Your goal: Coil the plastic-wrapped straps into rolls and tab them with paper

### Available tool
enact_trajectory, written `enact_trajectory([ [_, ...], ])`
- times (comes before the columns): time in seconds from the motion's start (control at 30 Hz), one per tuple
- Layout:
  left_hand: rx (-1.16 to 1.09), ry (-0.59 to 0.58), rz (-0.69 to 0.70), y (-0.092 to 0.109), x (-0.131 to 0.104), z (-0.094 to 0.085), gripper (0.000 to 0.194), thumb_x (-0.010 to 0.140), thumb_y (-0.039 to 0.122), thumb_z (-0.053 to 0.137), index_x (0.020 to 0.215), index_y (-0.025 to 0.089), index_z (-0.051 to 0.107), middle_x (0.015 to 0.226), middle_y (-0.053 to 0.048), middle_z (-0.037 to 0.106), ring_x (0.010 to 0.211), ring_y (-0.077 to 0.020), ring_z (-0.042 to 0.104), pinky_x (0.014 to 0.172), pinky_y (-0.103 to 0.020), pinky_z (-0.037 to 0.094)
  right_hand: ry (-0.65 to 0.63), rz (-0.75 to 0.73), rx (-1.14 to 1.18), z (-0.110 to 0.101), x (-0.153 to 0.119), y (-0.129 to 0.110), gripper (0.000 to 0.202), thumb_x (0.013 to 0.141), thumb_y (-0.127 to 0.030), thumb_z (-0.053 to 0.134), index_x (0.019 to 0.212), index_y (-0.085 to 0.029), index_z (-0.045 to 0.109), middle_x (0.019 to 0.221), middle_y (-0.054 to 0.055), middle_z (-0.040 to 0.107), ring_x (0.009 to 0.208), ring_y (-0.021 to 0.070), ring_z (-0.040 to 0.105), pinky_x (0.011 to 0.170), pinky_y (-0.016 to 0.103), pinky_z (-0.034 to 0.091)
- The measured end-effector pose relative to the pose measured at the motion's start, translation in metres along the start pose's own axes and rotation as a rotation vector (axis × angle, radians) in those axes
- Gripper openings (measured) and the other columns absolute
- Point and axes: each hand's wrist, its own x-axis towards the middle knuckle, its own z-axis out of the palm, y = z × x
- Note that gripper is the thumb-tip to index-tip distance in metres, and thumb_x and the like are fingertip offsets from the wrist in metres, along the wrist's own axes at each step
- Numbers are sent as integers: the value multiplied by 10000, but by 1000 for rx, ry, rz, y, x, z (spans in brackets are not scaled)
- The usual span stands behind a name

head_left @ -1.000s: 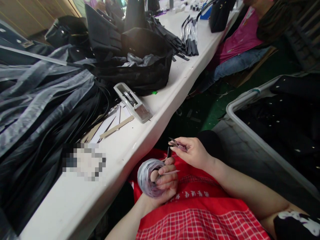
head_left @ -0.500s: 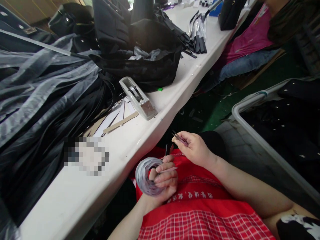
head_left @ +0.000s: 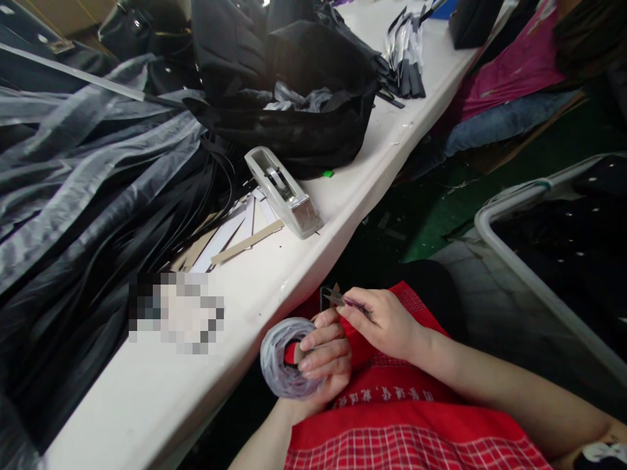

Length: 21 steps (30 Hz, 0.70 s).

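My left hand [head_left: 327,356] is closed round a thick roll of greyish-white tape or film [head_left: 274,356], its thumb reaching into the hole. A narrow black strip [head_left: 322,299] stands up by the fingertips of that hand. In my right hand [head_left: 385,318] are small pointed thread snips [head_left: 337,298] with a pinkish handle, gripped between thumb and fingers. Their tips point left, right by the black strip; whether they touch it I cannot tell. Both hands are above my red apron [head_left: 386,385], close together.
A grey tape dispenser [head_left: 289,196] stands on the white table [head_left: 245,294], beside paper and card strips [head_left: 245,241]. Black straps with clear film [head_left: 112,176] and a black bag [head_left: 304,124] cover the left and back. A metal-framed cart [head_left: 490,222] stands right; another person's pink sleeve [head_left: 514,59] shows beyond.
My right hand has come left and down, bringing the snips to the black strip by my left fingertips. The roll stays in my left hand. The whole view has shifted slightly.
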Motion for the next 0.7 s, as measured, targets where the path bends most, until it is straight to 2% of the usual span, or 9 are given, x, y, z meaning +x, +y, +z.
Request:
enact_trajectory([
  [0.13, -39, -33, -59, 2, 1, -1, 150, 896, 75, 549, 859, 210, 496, 563, 94, 575, 321, 20, 459, 297, 35, 233, -6, 21, -20, -1, 2, 0, 326, 972, -390, 443, 726, -192, 522, 630, -17, 551, 573, 118, 504, 555, 246, 324],
  [0.27, -86, -62, -93, 2, 3, -1, 154, 906, 65, 518, 856, 208, 491, 590, 79, 592, 361, 17, 504, 305, 38, 243, -13, 36, -13, -1, 2, 1, 319, 968, -386, 449, 725, -194, 522, 624, -21, 549, 569, 117, 508, 555, 245, 325],
  [0.47, 35, -56, -47, 1, 5, -3, 157, 895, 63, 529, 864, 210, 487, 580, 85, 564, 319, 11, 437, 298, 17, 253, -1, 37, -23, -4, 3, 2, 315, 967, -377, 453, 721, -195, 525, 619, -23, 548, 567, 116, 515, 556, 242, 323],
  [0.7, 40, -9, -81, -3, 4, 3, 159, 893, 64, 548, 834, 196, 480, 527, 101, 504, 279, 21, 382, 272, 30, 207, 8, 6, 14, -5, 3, 3, 296, 966, -381, 468, 767, -191, 575, 665, -16, 601, 597, 115, 553, 568, 232, 341],
])
